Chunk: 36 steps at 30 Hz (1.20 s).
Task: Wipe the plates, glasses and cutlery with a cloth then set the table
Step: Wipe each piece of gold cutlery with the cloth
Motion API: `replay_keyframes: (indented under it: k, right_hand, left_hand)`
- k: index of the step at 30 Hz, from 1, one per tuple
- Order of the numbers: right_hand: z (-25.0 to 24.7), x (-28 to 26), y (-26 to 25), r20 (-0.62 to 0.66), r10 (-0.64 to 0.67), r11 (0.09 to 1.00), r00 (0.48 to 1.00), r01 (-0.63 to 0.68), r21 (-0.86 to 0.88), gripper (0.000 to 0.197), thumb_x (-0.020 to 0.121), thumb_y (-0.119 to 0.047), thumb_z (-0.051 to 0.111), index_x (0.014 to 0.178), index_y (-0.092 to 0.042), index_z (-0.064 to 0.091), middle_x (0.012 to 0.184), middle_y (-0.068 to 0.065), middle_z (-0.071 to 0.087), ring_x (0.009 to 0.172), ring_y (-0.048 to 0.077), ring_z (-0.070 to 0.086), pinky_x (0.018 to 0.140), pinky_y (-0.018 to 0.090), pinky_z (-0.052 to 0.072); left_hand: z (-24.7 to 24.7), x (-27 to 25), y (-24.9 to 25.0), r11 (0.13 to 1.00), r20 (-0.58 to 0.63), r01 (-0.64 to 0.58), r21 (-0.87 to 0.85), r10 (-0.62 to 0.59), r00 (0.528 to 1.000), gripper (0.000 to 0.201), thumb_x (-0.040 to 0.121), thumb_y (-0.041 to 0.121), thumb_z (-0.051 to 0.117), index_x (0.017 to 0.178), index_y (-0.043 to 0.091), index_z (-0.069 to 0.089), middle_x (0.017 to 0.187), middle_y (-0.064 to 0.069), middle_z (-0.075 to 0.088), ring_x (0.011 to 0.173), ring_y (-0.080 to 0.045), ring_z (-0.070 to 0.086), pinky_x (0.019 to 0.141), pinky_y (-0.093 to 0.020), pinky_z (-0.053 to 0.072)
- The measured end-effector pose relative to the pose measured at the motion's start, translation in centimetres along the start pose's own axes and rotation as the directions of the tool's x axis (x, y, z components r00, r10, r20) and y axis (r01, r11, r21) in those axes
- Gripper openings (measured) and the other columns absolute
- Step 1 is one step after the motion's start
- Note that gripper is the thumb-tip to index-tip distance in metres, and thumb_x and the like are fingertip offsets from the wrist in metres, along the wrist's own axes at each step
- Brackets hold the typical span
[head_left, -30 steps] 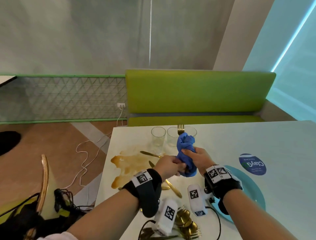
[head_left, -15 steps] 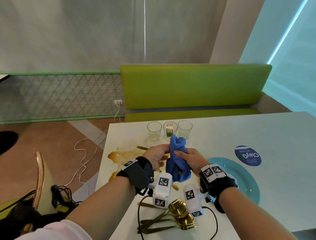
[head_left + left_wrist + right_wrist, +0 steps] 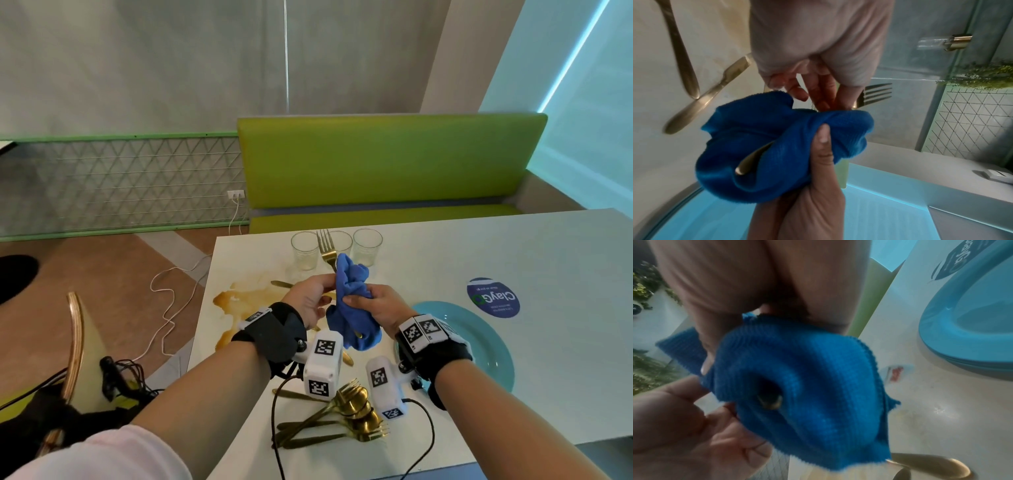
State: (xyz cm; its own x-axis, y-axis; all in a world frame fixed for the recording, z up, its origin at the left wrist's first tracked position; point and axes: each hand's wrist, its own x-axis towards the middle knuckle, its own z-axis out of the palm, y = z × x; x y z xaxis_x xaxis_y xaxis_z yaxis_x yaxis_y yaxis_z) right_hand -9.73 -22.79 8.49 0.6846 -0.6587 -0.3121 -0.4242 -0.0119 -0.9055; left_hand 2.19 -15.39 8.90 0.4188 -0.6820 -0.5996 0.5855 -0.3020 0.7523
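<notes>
Gold cutlery pile (image 3: pixel 342 419) nearest on the table (image 3: pixel 513 260). Right hand (image 3: pixel 378 306) clamps blue cloth (image 3: pixel 352 308) round gold fork (image 3: pixel 327 250); left hand (image 3: pixel 310 301) pinches its neck. Three glasses (image 3: pixel 304 251) behind look empty. Hands sat lower 0.5 s ago.

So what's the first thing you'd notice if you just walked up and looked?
The bright blue cloth bunched round a gold fork, held up over the table between the left hand and the right hand. Next, the brown spill spread over the table's left side, near three empty glasses at the far edge. A turquoise plate sits to the right.
</notes>
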Motion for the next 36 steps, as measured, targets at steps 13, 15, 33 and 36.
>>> replay_keyframes:
  k: [13,15,33,36]
  right_hand:
    - [-2.9,0.0,2.3,-0.152,0.134,0.945,0.979,-0.173,-0.278,0.016,0.079,-0.03,0.07,0.075,-0.017,0.062,0.083,0.006,0.063,0.072,0.015,0.054,0.06,0.018,0.042]
    - [-3.6,0.3,2.8,-0.228,0.167,0.951,0.959,-0.217,-0.218,0.027,0.081,-0.032,0.068,0.092,-0.007,0.068,0.098,0.016,0.068,0.079,0.018,0.055,0.071,0.024,0.045]
    - [-2.3,3.6,1.5,-0.167,0.303,0.918,0.938,-0.334,-0.212,0.045,0.087,-0.043,0.057,0.105,-0.002,0.063,0.102,0.016,0.064,0.088,0.023,0.053,0.08,0.029,0.039]
    - [-2.8,4.4,1.7,-0.188,0.269,0.947,0.945,-0.294,-0.125,0.043,0.082,-0.039,0.065,0.106,-0.003,0.067,0.109,0.018,0.068,0.084,0.02,0.056,0.08,0.031,0.045]
  left_hand:
    - [-5.3,0.1,1.0,0.845,-0.092,-0.176,0.505,0.256,0.962,0.021,0.089,0.02,0.063,0.106,0.009,0.067,0.102,-0.003,0.059,0.098,-0.019,0.049,0.09,-0.033,0.037]
    - [-6.7,0.3,-0.8,0.618,0.011,-0.113,0.778,0.166,0.986,0.018,0.086,0.026,0.065,0.099,0.014,0.069,0.106,-0.003,0.063,0.103,-0.018,0.052,0.09,-0.03,0.037]
    - [-7.2,3.8,-9.7,0.197,0.045,-0.044,0.979,0.001,0.999,0.02,0.085,0.035,0.062,0.094,0.017,0.065,0.101,-0.001,0.065,0.095,-0.018,0.061,0.086,-0.026,0.049]
    - [-5.9,6.1,-7.9,0.295,-0.128,0.092,0.951,0.105,0.986,0.025,0.087,0.03,0.056,0.099,0.011,0.067,0.103,-0.005,0.068,0.093,-0.022,0.063,0.085,-0.03,0.053]
